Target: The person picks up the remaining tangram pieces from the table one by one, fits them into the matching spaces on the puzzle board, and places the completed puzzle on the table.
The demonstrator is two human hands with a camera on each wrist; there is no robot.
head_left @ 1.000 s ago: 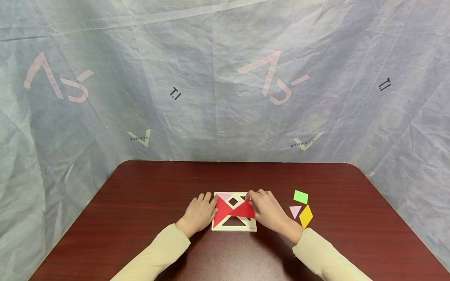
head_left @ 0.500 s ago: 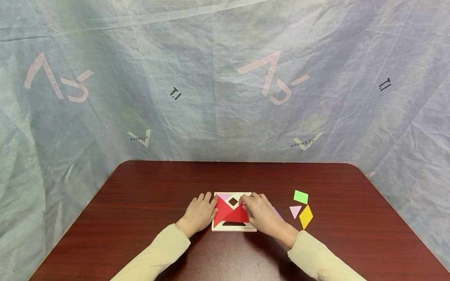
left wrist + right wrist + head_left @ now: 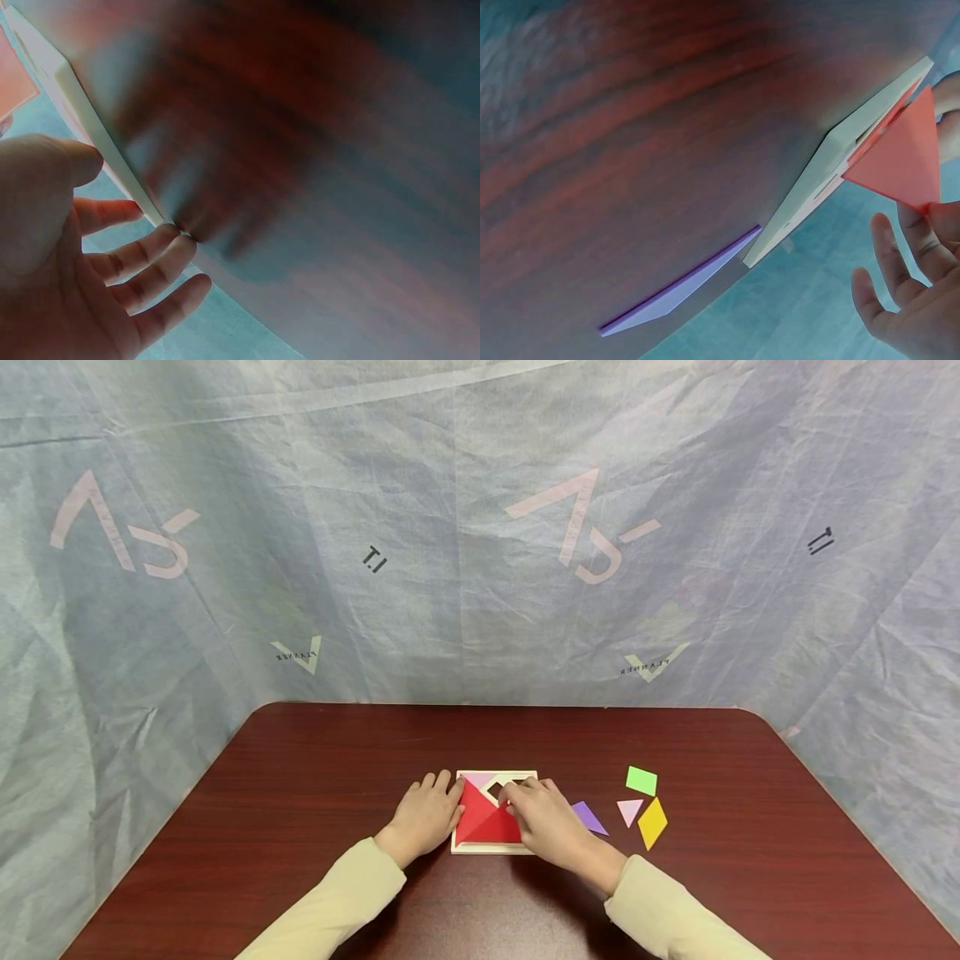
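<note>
Nearest to us, two cream sleeves [image 3: 337, 889] reach in from the lower edge. We see the left hand [image 3: 422, 818] at the left side of a white tangram tray [image 3: 491, 849], fingers spread, some fingertips touching its edge in the left wrist view. The right hand [image 3: 551, 822] pinches a corner of a large red triangle [image 3: 493, 832] with its fingertips; in the right wrist view we find the piece tilted at the tray, other fingers held apart. From the head view it covers the tray's near part. We note a second red triangle [image 3: 472, 807] lying in the left part and a pink triangle [image 3: 477, 779] along the far rim. Right of the tray, on the brown table [image 3: 360, 743], lie a yellow parallelogram [image 3: 653, 823], a purple piece [image 3: 589, 818] near the right hand, a small pink triangle [image 3: 630, 811] and, farther off, a green four-sided piece [image 3: 641, 780]. Behind hangs a wrinkled grey cloth [image 3: 450, 610].
</note>
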